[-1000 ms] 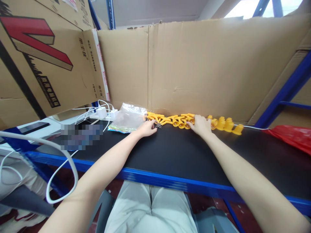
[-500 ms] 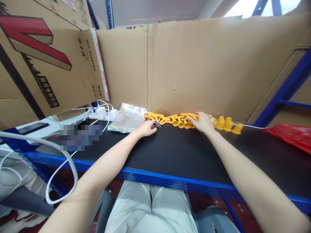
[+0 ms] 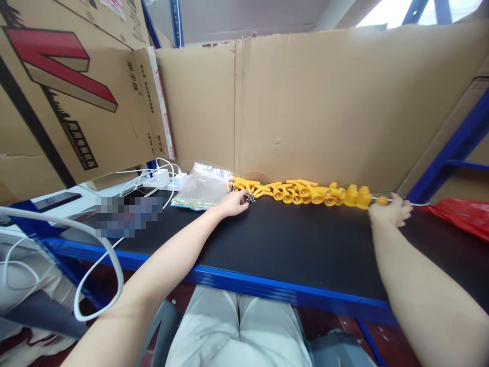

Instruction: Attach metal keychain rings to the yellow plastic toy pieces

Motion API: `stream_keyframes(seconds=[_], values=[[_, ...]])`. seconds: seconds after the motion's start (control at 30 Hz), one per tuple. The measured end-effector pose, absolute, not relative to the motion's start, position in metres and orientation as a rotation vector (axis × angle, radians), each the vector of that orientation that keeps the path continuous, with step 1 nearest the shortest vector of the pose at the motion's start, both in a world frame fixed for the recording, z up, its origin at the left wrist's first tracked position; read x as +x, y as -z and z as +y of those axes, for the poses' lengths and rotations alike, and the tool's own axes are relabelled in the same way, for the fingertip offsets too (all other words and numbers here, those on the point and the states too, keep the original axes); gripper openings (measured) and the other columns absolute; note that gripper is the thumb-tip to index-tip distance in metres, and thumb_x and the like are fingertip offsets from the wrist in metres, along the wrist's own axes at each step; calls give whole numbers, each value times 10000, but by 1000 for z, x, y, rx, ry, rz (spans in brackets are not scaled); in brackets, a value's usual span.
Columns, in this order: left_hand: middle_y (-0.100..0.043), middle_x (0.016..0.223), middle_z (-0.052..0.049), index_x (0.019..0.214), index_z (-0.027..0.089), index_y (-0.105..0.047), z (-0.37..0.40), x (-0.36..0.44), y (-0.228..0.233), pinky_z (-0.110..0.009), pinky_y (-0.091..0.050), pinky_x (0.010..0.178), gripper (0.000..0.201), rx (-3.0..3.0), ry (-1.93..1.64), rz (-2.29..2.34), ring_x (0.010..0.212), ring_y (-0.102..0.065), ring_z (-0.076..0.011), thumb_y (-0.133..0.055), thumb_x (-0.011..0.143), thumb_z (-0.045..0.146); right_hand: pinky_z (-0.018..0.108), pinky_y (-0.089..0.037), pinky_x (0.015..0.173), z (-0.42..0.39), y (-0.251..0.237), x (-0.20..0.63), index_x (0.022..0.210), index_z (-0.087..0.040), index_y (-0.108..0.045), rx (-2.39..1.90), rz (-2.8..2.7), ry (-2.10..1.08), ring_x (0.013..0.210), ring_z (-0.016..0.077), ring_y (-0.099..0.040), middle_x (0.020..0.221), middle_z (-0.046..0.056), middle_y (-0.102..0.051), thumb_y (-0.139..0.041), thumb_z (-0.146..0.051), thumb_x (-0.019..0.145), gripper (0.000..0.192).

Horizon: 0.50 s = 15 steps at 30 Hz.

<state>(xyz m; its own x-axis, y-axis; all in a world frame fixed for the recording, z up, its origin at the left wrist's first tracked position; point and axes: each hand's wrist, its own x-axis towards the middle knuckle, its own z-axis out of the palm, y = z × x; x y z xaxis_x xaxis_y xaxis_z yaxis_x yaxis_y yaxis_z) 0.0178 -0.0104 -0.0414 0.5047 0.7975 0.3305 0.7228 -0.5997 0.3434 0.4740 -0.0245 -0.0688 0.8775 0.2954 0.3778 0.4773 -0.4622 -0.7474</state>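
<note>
A row of yellow plastic pieces (image 3: pixel 305 192) lies along the foot of the cardboard wall on the black tabletop (image 3: pixel 290 239), strung on a thin white cord (image 3: pixel 417 204). My left hand (image 3: pixel 230 204) rests at the row's left end, fingertips pinched on a small metal chain cluster (image 3: pixel 250 198). My right hand (image 3: pixel 387 211) is at the row's right end, beside the last yellow piece (image 3: pixel 381 200), its fingers closed on the white cord, which runs on to the right.
A clear plastic bag (image 3: pixel 202 186) lies left of the row. White chargers and cables (image 3: pixel 164 178) sit further left. A red plastic bag (image 3: pixel 462 216) lies at the right. A cardboard wall (image 3: pixel 324 102) backs the table; a printed carton (image 3: pixel 69 92) overhangs the left. A blue edge rail (image 3: pixel 267 288) fronts the table.
My right hand has left the middle of the yellow row and slid right to its far end, onto the cord. The pieces now lie closer together. My left hand has stayed put.
</note>
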Motion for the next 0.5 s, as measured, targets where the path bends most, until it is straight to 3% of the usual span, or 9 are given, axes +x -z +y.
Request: stream_keyframes(seconds=[0.3, 0.5], values=[[-673, 794, -31, 1154, 141, -551, -11, 18, 41, -334, -477, 819, 392, 2601, -714, 1283, 735, -617, -175, -518, 780, 254, 425, -241, 667, -7, 74, 494, 1318, -208, -496, -2199, -709, 219, 887, 294, -383, 1135, 223, -440, -518, -215, 639, 680], [-674, 818, -35, 1167, 150, -547, -10, 18, 41, -302, -486, 743, 401, 2594, -703, 1295, 742, -619, -175, -512, 781, 254, 425, -229, 655, 5, 75, 503, 1253, -243, -536, -2229, -571, 255, 863, 316, -437, 1052, 228, -506, -500, -205, 646, 610]])
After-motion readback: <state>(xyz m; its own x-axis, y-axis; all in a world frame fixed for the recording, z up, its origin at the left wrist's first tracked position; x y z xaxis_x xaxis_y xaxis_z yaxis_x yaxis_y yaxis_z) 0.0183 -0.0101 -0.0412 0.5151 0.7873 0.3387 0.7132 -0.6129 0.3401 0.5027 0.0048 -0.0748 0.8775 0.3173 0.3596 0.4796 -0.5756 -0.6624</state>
